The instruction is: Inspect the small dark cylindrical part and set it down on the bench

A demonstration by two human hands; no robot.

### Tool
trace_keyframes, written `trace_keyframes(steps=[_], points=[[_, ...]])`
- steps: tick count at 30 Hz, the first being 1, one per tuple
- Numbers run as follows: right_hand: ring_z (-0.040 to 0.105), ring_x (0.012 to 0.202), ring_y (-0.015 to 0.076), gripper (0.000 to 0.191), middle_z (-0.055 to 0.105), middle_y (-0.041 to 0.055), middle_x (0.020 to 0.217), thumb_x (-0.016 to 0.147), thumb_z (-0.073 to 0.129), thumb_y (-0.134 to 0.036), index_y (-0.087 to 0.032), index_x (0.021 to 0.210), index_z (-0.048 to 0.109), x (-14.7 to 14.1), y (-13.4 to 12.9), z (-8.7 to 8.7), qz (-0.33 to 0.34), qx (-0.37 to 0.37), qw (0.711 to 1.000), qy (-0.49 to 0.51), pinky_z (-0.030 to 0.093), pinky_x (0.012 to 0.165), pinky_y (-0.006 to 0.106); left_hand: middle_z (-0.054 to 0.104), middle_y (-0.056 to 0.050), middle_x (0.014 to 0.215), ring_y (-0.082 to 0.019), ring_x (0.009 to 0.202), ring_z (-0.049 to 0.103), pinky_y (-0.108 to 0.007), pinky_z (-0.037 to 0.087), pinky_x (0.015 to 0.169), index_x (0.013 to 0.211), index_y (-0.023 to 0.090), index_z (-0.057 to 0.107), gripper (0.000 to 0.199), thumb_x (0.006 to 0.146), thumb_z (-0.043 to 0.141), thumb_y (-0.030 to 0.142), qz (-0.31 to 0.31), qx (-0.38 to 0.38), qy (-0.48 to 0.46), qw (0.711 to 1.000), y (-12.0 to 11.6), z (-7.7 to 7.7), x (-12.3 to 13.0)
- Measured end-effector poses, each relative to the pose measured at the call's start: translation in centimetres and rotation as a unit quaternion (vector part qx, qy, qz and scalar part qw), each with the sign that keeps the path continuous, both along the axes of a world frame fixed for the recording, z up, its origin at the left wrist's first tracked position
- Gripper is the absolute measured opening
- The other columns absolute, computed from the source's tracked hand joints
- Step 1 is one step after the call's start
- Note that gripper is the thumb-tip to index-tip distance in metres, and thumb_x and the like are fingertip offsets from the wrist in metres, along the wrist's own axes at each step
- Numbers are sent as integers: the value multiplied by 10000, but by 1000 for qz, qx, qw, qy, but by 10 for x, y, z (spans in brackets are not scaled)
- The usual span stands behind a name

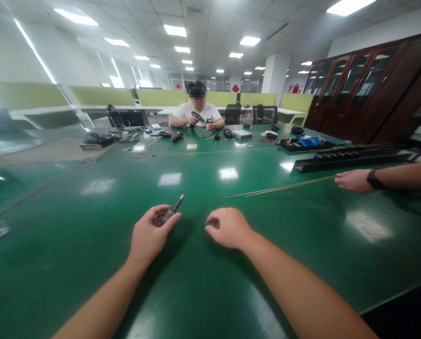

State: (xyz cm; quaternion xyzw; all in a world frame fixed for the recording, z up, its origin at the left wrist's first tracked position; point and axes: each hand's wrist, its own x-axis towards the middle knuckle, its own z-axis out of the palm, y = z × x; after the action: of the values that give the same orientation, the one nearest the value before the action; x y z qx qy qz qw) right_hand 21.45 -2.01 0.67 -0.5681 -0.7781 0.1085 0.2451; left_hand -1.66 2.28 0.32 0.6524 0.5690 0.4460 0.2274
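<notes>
My left hand (147, 234) is closed around a short grey metal cylinder with a thin shaft (178, 203) that sticks out up and to the right; its exact kind is unclear. To the right of it, my right hand (230, 228) pinches a small dark metal piece (207, 224) between thumb and fingers. Most of that piece is covered by the fingers. Both hands are just over the green tabletop (182, 282), with a gap between them, and the two pieces do not touch.
Long thin brass-coloured rods (277, 189) reach in from the right, at another person's hand (355, 181) with a black wristband. Behind them lies a black channel (323, 162). Across the table a person (196, 113) holds a power drill (197, 117). Tools and parts (171, 135) lie along the far side.
</notes>
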Motion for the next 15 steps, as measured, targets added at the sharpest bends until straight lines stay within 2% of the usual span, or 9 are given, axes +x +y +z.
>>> trace_keyframes(steps=[3,7,12,15], points=[[671,816,192,197,753,18,891,846,628,-371,-257,948,752,0,0,2,-6,-3,1000,-8,446,678,277,718,-123,1106,-249,1005,692,-360,541,930,1239,149,610,655,736,725,551,-19,-59,-127,990,5,-2,2],[677,806,202,206,756,17,882,845,620,-391,-265,943,751,-1,-1,2,-16,-4,1000,-13,443,660,284,720,-120,1101,-229,963,708,-345,539,949,1153,132,649,574,746,727,530,-23,-96,-191,977,8,-5,4],[684,812,209,224,761,18,899,849,603,-404,-267,948,750,-2,-3,4,-20,2,1000,-18,447,663,292,734,-100,1040,-258,1012,696,-365,530,964,987,157,657,514,649,820,509,-2,-71,-166,984,2,-2,3],[685,826,211,237,762,24,907,854,592,-411,-268,955,752,-2,-4,6,-18,-4,1000,-24,455,676,292,744,-91,1001,-284,1020,693,-404,533,968,956,168,652,489,656,813,520,-1,-64,-133,989,-10,12,2]])
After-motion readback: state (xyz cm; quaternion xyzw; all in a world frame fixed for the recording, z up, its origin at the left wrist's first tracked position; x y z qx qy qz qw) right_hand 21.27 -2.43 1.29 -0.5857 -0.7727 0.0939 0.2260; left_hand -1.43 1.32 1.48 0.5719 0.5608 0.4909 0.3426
